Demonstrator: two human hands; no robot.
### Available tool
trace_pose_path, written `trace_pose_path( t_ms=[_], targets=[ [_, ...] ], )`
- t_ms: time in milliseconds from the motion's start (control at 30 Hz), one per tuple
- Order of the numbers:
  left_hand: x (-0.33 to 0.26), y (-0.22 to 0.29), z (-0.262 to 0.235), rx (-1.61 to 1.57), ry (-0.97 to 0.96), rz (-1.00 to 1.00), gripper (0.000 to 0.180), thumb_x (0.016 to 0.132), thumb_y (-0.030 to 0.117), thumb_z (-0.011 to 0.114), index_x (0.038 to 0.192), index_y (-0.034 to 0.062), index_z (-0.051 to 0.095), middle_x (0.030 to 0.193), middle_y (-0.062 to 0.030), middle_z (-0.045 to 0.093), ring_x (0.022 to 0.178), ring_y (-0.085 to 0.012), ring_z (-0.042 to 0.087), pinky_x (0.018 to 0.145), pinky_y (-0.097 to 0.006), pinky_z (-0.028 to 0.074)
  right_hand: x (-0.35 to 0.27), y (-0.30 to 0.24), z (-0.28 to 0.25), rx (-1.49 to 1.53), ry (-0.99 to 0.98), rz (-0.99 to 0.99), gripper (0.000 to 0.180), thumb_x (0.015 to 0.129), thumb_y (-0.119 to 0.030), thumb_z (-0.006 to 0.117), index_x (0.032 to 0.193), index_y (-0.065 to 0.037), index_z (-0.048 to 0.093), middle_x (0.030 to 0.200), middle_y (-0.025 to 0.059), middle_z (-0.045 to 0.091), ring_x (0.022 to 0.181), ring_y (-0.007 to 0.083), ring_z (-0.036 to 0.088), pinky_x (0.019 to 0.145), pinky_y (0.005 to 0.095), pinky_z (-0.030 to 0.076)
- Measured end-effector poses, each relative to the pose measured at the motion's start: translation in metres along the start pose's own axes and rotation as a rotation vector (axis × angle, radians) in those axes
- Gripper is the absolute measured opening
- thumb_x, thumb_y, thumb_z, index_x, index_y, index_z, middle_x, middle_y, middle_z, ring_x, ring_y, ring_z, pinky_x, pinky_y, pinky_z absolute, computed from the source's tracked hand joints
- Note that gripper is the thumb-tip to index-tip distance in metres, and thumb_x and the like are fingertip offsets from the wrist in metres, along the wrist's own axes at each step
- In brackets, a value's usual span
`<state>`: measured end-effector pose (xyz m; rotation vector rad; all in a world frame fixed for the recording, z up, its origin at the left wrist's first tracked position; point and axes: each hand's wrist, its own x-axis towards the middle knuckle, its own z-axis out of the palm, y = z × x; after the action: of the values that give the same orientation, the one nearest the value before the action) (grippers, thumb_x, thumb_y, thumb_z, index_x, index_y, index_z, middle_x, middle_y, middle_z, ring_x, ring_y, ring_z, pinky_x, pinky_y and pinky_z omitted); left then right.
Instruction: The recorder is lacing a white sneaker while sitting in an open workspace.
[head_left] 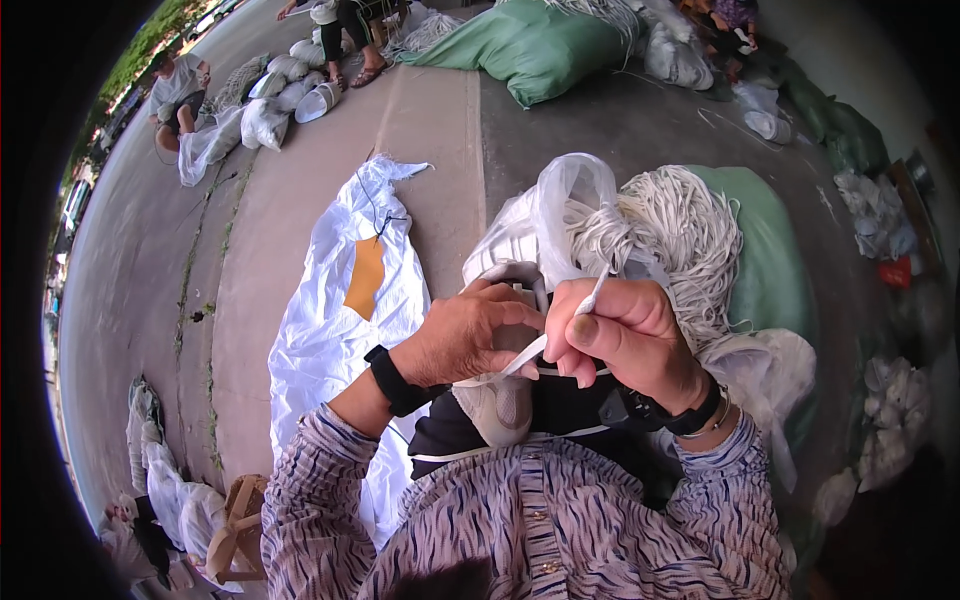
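A pale beige-white shoe rests on my lap, its toe toward me. My left hand lies across its middle, fingers curled round it and hiding most of the eyelets. A flat white shoelace runs up from the shoe into my right hand. That hand is closed, pinching the lace between thumb and fingers, and a short end sticks up above the knuckles. Just beyond my hands sit a clear plastic bag and a large heap of white laces.
A white woven sack with an orange-brown patch lies to my left. Green sacks stand at right and far ahead. A wooden stool is at lower left. Other people sit farther off, one at far left, near stuffed bags.
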<state>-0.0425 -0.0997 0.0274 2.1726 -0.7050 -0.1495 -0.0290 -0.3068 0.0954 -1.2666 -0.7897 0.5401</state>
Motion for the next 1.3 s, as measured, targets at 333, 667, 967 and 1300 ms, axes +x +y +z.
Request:
trace_pose_path(
  t_ms=[333,667,967,1300],
  targets=[
    [-0.006,-0.003,0.020,-0.382,0.110,0.053,0.018,0.090,0.020,0.056,0.105,0.0099,0.060,0.097,-0.0092,0.062,0.094,-0.0251,0.058,0.085,-0.035,0.046,0.007,0.010,0.001,-0.055,-0.088,-0.088,0.026,0.093,-0.020,0.053,0.083,0.002,0.061,0.081,0.0091,0.057,0.064,0.0105,0.055,0.057,0.0211,0.044],
    [-0.136,-0.139,-0.105,-1.374,1.177,-0.354,0.036,0.099,0.038,0.037,0.075,0.0127,0.046,0.061,0.0006,0.045,0.045,-0.0069,0.029,0.042,-0.021,0.027,-0.152,0.067,-0.224,0.753,1.272,-0.131,0.025,0.094,-0.021,0.047,0.077,-0.003,0.053,0.092,0.0129,0.062,0.083,0.0222,0.059,0.078,0.0355,0.050],
    [-0.049,0.015,-0.003,0.082,0.131,-0.308,0.018,0.077,0.024,0.072,0.084,0.0092,0.064,0.066,0.0000,0.055,0.060,-0.0131,0.053,0.054,-0.028,0.045,-0.090,0.085,-0.125,-0.002,0.793,0.372,0.021,0.093,-0.020,0.048,0.094,-0.002,0.060,0.079,0.0089,0.065,0.038,0.0029,0.034,0.036,0.0179,0.027],
    [-0.022,0.009,0.030,0.697,-0.028,-0.077,0.013,0.074,0.016,0.066,0.080,0.0101,0.056,0.071,-0.0030,0.057,0.069,-0.0233,0.058,0.059,-0.036,0.048,-0.016,0.105,-0.039,-0.717,0.105,0.251,0.018,0.088,-0.017,0.050,0.083,-0.001,0.057,0.065,0.0060,0.059,0.051,0.0141,0.057,0.050,0.0302,0.045]
  ],
)
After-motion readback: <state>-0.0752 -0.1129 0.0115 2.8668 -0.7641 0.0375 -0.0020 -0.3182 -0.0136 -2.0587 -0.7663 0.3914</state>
